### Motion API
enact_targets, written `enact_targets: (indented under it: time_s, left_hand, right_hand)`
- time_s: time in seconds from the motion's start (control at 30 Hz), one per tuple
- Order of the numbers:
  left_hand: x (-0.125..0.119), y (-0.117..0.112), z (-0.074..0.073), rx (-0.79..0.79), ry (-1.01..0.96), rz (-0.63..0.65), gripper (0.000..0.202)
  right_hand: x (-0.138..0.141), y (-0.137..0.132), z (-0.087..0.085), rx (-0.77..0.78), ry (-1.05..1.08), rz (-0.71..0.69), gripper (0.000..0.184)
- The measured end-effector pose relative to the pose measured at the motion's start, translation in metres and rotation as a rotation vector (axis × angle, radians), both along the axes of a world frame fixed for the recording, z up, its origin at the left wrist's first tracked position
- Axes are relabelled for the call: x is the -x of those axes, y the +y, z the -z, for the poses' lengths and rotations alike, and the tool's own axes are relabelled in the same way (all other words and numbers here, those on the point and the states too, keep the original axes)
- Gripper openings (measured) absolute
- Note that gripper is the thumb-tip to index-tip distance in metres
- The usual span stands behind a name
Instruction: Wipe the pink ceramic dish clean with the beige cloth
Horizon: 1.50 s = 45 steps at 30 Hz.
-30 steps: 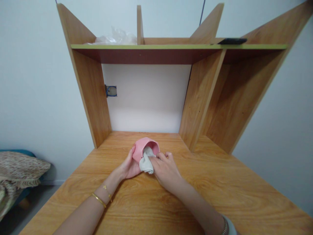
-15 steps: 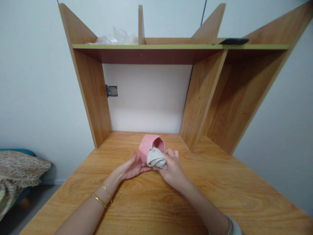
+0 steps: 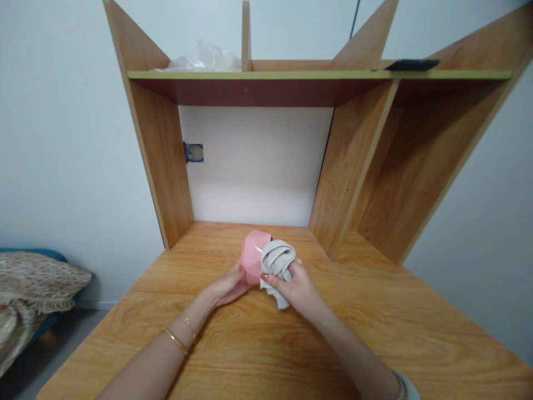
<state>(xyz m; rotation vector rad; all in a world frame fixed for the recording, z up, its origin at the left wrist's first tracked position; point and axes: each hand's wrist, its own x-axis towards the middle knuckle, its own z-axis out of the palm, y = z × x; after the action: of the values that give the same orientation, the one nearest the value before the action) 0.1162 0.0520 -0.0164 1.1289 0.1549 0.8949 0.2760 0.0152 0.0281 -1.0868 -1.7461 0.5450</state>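
Observation:
A pink faceted cup-like holder (image 3: 253,256) is tilted on its side just above the desk, its mouth turned right and mostly covered. My left hand (image 3: 230,286) grips it from the left and below, thumb on its side. In my right hand (image 3: 296,284) is a bunched light grey cloth (image 3: 278,261), pinched between thumb and fingers. The cloth lies against the holder's open end, and a loose fold hangs down below my fingers.
Under my hands spreads the wooden desk (image 3: 250,355). A wooden hutch shelf (image 3: 291,89) rises behind, bearing a clear plastic bag (image 3: 208,58) and a dark flat object (image 3: 412,65). An open wall socket box (image 3: 194,153) shows at back left. A patterned blanket (image 3: 37,278) lies at far left.
My right hand has shifted the cloth up and right, so it now covers the mouth that showed before. The holder has turned slightly, and my left fingers have closed more around it.

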Motion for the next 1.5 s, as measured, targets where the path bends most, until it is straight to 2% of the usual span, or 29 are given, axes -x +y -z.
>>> enact_targets:
  time_s: [0.1,0.27,0.4,0.6,0.73,0.93,0.97,1.03,1.1,1.13,1.27,1.37,1.5]
  left_hand:
    - [0.0,-0.001,-0.004,0.108,-0.065,-0.036,0.062]
    - [-0.001,-0.001,-0.006,0.307,-0.07,-0.038,0.067]
    - [0.0,-0.003,-0.011,0.373,0.016,-0.03,0.073]
    - [0.002,-0.002,-0.017,0.393,0.025,-0.06,0.077]
    - [0.007,0.002,-0.013,0.359,0.089,-0.018,0.08]
    - [0.013,0.005,-0.003,0.246,0.196,0.168,0.089]
    - [0.013,0.004,-0.001,0.22,0.206,0.188,0.084]
    - [0.013,0.004,0.002,0.166,0.203,0.19,0.061]
    - [0.012,0.003,0.004,0.111,0.181,0.148,0.041]
    - [0.011,0.002,0.005,0.09,0.176,0.12,0.038]
    - [0.005,0.0,0.006,0.053,0.165,0.016,0.054]
    - [0.002,-0.001,0.004,0.026,0.102,0.043,0.068]
    - [0.004,-0.001,0.002,0.076,0.054,0.038,0.067]
  right_hand:
    - [0.004,-0.002,-0.002,-0.081,-0.231,0.056,0.025]
    - [0.011,-0.009,-0.005,-0.283,-0.673,-0.043,0.014]
    - [0.015,-0.013,-0.003,-0.36,-0.821,-0.028,0.017]
    - [0.013,-0.011,-0.004,-0.4,-0.965,-0.007,0.02]
    - [0.005,-0.009,-0.006,-0.388,-0.908,0.013,0.02]
    - [-0.006,-0.005,-0.005,-0.281,-0.66,0.006,0.008]
    - [-0.007,-0.004,-0.004,-0.267,-0.606,0.022,0.005]
    - [-0.008,-0.003,-0.004,-0.233,-0.507,0.066,0.004]
    - [-0.009,-0.001,-0.003,-0.188,-0.425,0.102,0.005]
    - [-0.009,0.0,-0.002,-0.165,-0.387,0.113,0.006]
    - [-0.007,0.001,0.001,-0.077,-0.219,0.129,0.015]
    - [-0.003,0.0,0.002,-0.02,-0.095,0.064,0.023]
    - [0.003,-0.005,-0.002,0.009,-0.134,0.015,0.03]
